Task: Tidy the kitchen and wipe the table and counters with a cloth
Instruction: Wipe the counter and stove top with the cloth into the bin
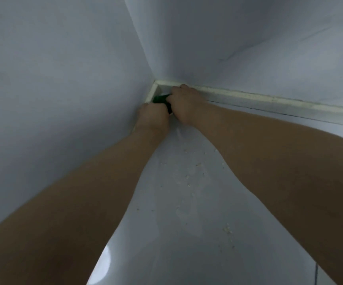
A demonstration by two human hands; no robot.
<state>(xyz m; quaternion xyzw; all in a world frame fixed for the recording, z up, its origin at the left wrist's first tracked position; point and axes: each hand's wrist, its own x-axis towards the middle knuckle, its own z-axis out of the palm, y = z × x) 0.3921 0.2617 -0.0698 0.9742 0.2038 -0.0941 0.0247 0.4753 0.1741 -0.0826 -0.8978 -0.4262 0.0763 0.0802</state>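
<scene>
Dark green cloth [160,99], bunched, in counter [187,212] corner

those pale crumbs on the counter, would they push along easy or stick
Likely light and loose: the crumbs are tiny, separate bits lying scattered. The counter shines with a reflection, so they should slide easily, though a sweep may scatter rather than gather them.
</scene>
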